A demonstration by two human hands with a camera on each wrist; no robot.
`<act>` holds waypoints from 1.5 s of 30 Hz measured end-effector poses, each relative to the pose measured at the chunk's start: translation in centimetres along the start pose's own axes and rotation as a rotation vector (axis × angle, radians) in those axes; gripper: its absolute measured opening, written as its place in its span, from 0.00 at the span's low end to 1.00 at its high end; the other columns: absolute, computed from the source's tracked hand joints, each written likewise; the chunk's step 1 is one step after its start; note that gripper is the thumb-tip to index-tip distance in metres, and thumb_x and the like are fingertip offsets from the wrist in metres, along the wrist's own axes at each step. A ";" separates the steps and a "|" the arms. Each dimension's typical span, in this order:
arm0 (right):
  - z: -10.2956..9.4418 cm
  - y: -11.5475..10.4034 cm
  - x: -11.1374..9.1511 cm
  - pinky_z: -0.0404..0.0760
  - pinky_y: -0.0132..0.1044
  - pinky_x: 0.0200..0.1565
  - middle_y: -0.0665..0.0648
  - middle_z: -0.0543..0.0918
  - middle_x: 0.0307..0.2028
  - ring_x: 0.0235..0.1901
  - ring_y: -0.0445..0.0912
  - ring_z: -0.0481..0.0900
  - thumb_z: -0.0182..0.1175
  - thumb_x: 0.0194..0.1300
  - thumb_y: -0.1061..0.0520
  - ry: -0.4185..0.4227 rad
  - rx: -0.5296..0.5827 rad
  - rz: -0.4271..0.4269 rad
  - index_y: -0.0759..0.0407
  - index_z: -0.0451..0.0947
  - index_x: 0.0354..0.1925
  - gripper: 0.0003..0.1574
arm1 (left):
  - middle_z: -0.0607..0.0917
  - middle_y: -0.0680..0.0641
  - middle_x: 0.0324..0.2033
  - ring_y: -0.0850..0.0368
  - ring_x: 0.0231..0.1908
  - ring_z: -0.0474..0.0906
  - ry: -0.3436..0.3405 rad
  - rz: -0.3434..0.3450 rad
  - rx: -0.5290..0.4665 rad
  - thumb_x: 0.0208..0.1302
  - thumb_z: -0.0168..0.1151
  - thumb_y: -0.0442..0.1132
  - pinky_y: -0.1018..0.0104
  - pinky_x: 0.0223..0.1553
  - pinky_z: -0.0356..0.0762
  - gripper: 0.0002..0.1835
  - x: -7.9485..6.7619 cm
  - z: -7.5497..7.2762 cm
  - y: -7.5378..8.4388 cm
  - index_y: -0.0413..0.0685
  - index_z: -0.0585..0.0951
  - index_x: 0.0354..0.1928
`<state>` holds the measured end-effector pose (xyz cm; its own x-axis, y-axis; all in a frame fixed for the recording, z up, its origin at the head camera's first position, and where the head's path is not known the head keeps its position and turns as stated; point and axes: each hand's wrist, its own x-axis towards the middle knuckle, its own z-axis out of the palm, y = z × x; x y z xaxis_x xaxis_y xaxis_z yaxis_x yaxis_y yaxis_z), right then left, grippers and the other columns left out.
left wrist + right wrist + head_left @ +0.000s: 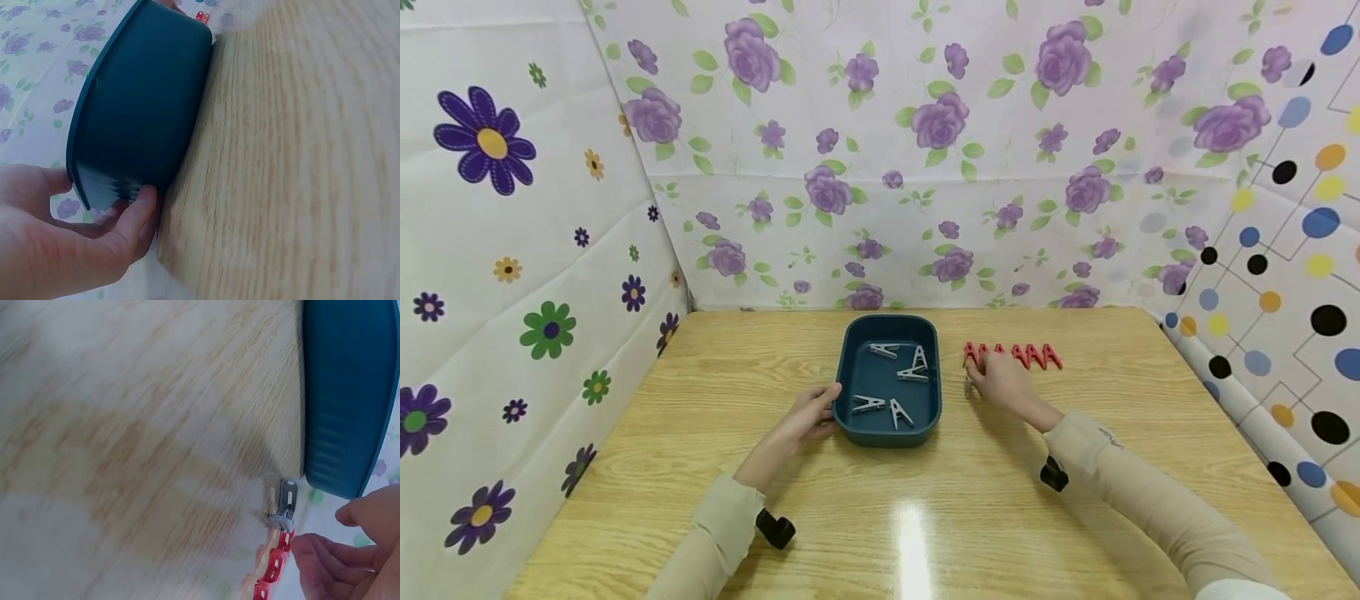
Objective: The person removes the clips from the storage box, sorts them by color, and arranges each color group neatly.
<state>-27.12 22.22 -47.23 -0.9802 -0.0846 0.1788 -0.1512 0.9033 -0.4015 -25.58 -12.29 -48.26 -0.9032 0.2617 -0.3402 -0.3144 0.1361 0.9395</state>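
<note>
My left hand [808, 414] grips the near-left part of a dark blue plastic tray [887, 436], thumb at the rim and fingers against the outer wall [144, 112]. Several grey clothespins [868, 404] lie scattered inside it. To the right of the tray, my right hand [1006, 382] hovers beside a grey clothespin [968, 387] on the table. In the right wrist view, thumb and fingers are apart, with that clothespin [286, 503] just past the fingertips. Red clothespins [1033, 356] stand in a row behind the right hand, which partly hides some of them.
The wooden table [850, 517] reaches back to a floral cloth wall [880, 208]. Patterned cloths also hang at the left [512, 275] and right [1285, 275]. Each forearm carries a black wrist camera, one at the left [775, 528] and one at the right [1054, 473].
</note>
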 end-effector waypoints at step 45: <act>1.1 -3.2 0.9 0.82 0.41 0.36 0.59 0.83 0.36 0.35 0.48 0.81 0.60 0.64 0.64 0.324 0.123 -0.457 0.62 0.81 0.41 0.07 | 0.75 0.35 0.58 0.56 0.49 0.79 -0.007 -0.009 -0.007 0.75 0.47 0.53 0.69 0.44 0.80 0.32 0.1 0.0 0.0 0.36 0.62 0.70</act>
<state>-27.69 18.77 -46.73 -0.7255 -0.3045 0.6173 -0.5834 0.7478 -0.3169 -25.70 -12.27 -48.31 -0.8984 0.2669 -0.3489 -0.3247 0.1316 0.9366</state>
